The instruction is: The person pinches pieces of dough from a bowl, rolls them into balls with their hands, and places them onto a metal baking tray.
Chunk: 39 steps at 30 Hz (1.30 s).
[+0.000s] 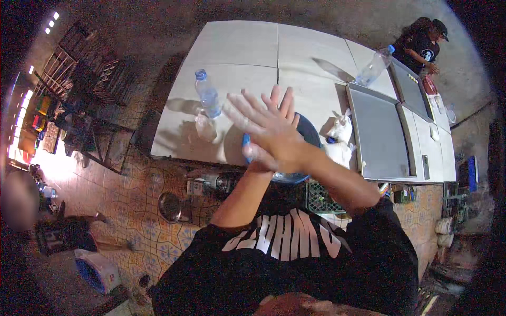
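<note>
My right hand (263,124) lies across my left hand (285,104), with the palms pressed together and the wrists crossed. Fingers on both hands are spread, and nothing shows between them. A whitish film coats the fingers, and the right hand is slightly blurred. Most of the left palm is hidden behind the right. Below the hands, a round blue basin (310,128) sits at the table's near edge; its contents are mostly covered. Left of it stand a clear plastic bottle (207,94) and a small tied plastic bag (205,128).
White plastic bags (340,128) lie between the basin and a shallow metal tray (379,134) on the white table (237,43). Behind that are a large bottle (373,69) and another tray (411,87). A co-worker (421,45) stands far right. A green crate (322,197) is below.
</note>
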Tool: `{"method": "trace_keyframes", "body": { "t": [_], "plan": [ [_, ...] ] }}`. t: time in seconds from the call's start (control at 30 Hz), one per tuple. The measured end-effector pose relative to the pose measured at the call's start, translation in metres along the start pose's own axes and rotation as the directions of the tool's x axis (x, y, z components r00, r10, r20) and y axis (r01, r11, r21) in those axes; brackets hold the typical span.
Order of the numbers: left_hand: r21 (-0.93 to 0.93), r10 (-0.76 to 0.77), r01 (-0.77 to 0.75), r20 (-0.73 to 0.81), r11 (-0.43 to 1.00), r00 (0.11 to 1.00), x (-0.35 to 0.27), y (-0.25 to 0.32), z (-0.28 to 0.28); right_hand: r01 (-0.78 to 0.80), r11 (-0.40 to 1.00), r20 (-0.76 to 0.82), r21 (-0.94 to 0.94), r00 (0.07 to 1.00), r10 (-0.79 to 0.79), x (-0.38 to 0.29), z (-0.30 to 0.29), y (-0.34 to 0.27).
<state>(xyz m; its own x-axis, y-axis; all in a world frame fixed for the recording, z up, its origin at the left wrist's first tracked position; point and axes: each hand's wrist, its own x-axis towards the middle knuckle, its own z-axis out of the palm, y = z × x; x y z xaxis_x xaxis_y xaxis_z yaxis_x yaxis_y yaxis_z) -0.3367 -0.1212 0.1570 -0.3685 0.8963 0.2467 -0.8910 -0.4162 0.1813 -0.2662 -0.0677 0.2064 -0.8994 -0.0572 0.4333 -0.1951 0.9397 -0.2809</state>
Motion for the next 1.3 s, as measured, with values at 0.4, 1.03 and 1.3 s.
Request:
{"method": "trace_keyframes", "body": {
  "t": [0.4,1.03,1.3],
  "plan": [
    [0.339,0.366,-0.481,0.351,0.809,0.862,0.031,-0.011,0.004,-0.128,0.979,-0.162,0.159,0.975,0.153,0.004,-0.005,-0.005],
    [0.544,0.212,-0.275,0.177,0.792,0.961,0.0,0.001,0.043,-0.165,0.928,-0.317,0.334,0.908,0.275,-0.007,-0.009,-0.001],
    [0.627,0.174,-0.357,0.335,0.692,0.926,0.001,-0.013,0.051,-0.105,0.858,-0.446,0.504,0.819,0.362,-0.011,-0.013,-0.001]
  ]
}}
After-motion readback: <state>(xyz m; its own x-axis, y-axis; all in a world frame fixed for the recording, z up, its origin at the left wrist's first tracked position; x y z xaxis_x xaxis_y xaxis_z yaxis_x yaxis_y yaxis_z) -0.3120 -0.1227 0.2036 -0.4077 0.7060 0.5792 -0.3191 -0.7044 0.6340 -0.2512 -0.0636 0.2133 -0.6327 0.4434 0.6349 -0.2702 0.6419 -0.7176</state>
